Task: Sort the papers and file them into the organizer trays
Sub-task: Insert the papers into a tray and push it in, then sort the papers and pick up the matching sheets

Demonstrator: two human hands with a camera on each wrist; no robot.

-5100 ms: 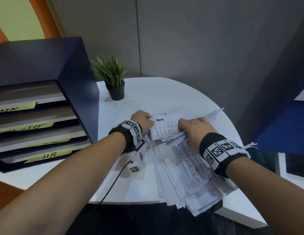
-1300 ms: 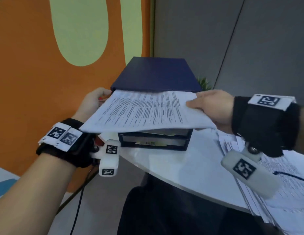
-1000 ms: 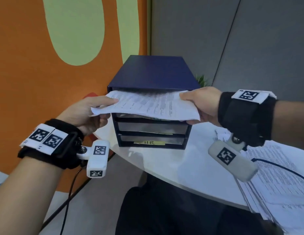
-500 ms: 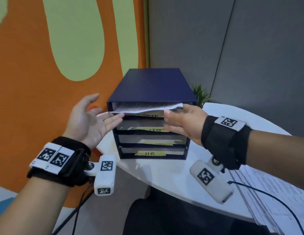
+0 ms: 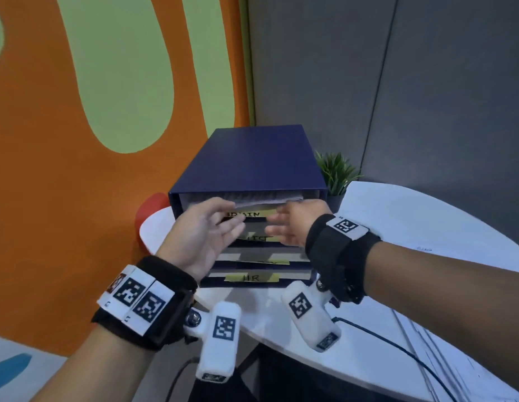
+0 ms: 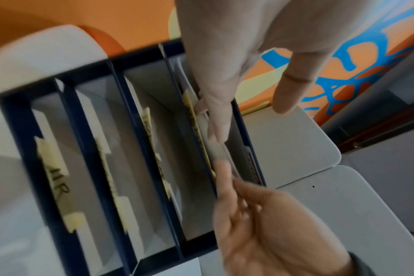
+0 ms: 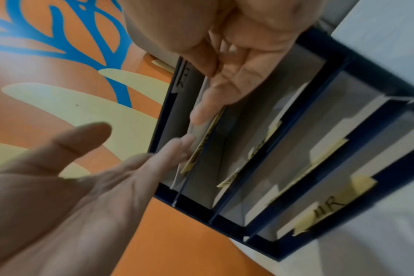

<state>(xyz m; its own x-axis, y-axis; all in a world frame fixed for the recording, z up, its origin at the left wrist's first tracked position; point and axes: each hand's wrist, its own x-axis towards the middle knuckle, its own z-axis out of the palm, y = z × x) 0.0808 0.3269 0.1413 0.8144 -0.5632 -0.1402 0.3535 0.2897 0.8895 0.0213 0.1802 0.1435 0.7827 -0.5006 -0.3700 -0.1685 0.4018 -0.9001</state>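
Note:
A navy organizer [image 5: 252, 158] with four stacked trays stands on the white table [image 5: 412, 227]. Yellow labels mark the tray fronts; the top reads ADMIN, the bottom HR [image 5: 254, 277]. A thin bundle of printed papers [image 5: 264, 202] lies in the top tray, its front edge [image 7: 176, 179] showing at the opening. My left hand [image 5: 229, 219] and right hand [image 5: 281, 220] are both open in front of that tray, palms facing each other. Straight fingertips [image 6: 216, 130] touch the paper edge. Neither hand holds anything.
A small potted plant [image 5: 336, 172] stands behind the organizer on the right. More loose papers [image 5: 455, 358] lie on the table at the lower right, crossed by a black cable [image 5: 383, 338]. An orange and green wall [image 5: 107, 111] is on the left.
The papers, held by both hands a second ago, have slid into the top tray and been released. Both open hands have since closed in on the tray front, the left moving right.

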